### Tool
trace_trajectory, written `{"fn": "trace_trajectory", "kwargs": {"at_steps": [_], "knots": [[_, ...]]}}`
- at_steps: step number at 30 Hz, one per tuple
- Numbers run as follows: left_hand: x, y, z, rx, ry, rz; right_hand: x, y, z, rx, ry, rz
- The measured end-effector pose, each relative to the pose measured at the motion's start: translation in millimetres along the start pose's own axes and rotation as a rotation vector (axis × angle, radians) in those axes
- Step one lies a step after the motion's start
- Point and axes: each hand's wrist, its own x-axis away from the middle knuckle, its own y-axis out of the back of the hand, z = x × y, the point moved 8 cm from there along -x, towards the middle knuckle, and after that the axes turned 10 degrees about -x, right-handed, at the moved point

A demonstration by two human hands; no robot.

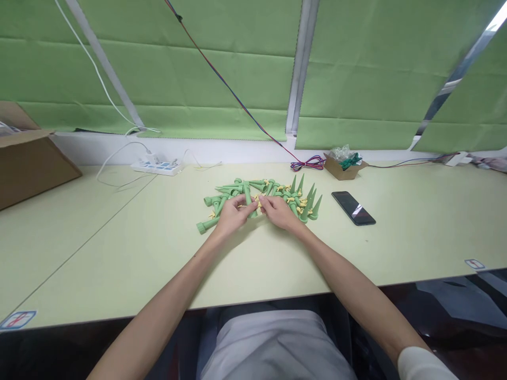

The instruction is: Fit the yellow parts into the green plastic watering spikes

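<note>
Here, green spikes [304, 214] strewn on pale tabletop [269, 264] (green blinds [198, 84] behind).

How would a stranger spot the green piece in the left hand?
On the pale table, find the spread of green pieces. At its near side is the left hand. The green piece is in that hand's grip; its green neighbours rest loose on the table.

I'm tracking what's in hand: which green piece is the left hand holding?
The green piece gripped in the left hand, its upper end sticking out; the other green pieces rest on the table around it.
</note>
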Motion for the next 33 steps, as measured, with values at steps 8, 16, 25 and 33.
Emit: {"fn": "trace_trajectory", "kwargs": {"at_steps": [8, 16, 25, 33], "knots": [[0.2, -0.8, -1.1, -0.044, -0.038, 0.016, 0.3, -2.2, 0.1, 0.066, 0.001, -0.011], [7.3, 4.7, -17.9, -0.376, -0.221, -0.104, 0.5, -3.5, -5.6, -0.005, -0.061, 0.013], [5.2, 3.3, -17.0, -0.263, -0.208, -0.090, -0.2, -1.6, -13.5, -0.091, -0.103, -0.013], [0.6, -6.6, 7.1, 0.189, 0.080, 0.055, 1.6, -2.9, 1.8, -0.074, -0.012, 0.010]]}}
